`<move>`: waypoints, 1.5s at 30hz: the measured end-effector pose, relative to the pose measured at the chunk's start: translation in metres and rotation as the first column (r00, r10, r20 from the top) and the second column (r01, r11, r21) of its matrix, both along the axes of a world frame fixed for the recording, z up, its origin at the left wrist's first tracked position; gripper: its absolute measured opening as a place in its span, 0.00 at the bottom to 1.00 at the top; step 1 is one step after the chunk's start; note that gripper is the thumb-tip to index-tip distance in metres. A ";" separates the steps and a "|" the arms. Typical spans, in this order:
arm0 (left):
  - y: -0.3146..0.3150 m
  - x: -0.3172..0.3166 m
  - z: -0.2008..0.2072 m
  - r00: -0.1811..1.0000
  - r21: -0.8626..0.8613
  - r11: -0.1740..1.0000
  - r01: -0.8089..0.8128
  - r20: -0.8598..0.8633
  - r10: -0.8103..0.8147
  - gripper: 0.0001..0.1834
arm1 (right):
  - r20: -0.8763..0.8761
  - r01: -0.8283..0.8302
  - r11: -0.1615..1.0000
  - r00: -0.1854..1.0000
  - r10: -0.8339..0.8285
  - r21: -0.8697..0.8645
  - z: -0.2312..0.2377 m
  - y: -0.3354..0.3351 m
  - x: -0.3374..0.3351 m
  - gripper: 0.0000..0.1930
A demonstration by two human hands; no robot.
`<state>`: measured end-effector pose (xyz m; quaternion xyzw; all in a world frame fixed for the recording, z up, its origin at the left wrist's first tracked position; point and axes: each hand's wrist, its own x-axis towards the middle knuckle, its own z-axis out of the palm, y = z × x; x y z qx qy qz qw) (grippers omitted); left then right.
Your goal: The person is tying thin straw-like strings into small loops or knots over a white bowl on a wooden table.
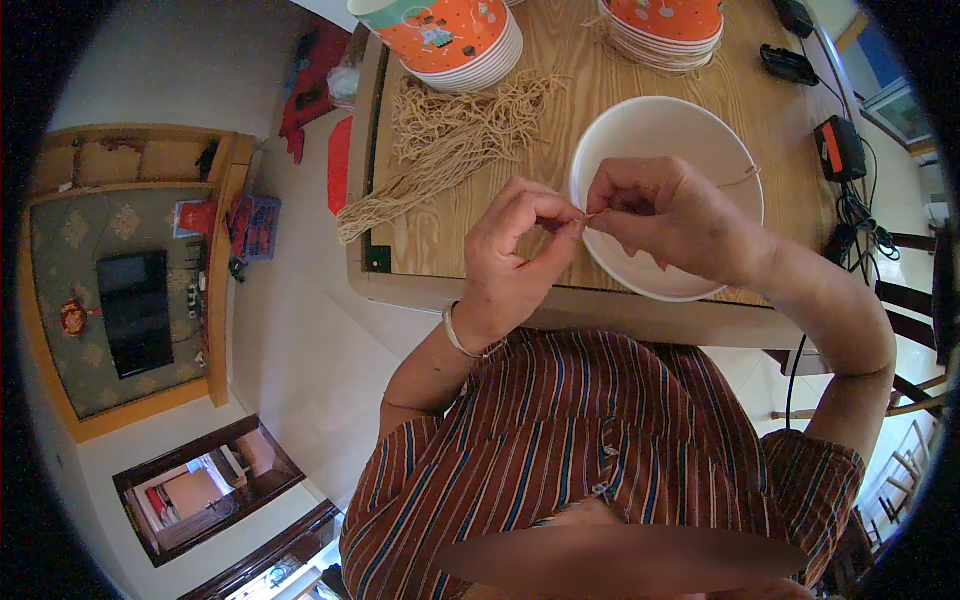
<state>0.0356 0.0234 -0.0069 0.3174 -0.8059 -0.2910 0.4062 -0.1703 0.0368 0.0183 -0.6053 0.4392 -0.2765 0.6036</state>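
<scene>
My left hand (520,245) and my right hand (685,215) meet at the near left rim of a white paper bucket (668,128). The fingertips of both are pinched together on a thin beige cord (592,214), of which only a short bit shows between them. Another piece of cord (742,178) comes over the bucket's right rim and lies against the inside. The bucket stands upright on the table with its mouth toward me. Beyond my left hand lies a tangled pile of similar beige cords (450,130), its straighter ends trailing to the table's left edge.
Two stacks of orange printed paper buckets (455,45) (665,25) stand at the back of the wooden table (560,120). At the right edge sit a black and orange box (838,148), a black holder (788,65) and bundled black cables (858,235).
</scene>
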 end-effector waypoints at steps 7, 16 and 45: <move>0.015 0.001 -0.016 0.945 0.463 0.884 0.060 -0.311 0.099 0.06 | 0.013 0.039 0.995 0.999 -0.041 0.097 0.002 -0.001 -0.001 0.07; 0.022 0.006 -0.026 0.849 0.688 0.703 0.183 -0.471 0.239 0.05 | -0.041 0.031 0.987 0.999 -0.025 0.155 0.000 0.000 -0.002 0.09; 0.023 0.000 -0.015 0.994 0.415 0.910 -0.007 -0.098 0.053 0.05 | -0.020 0.093 0.976 0.996 -0.091 0.197 0.005 0.001 0.001 0.07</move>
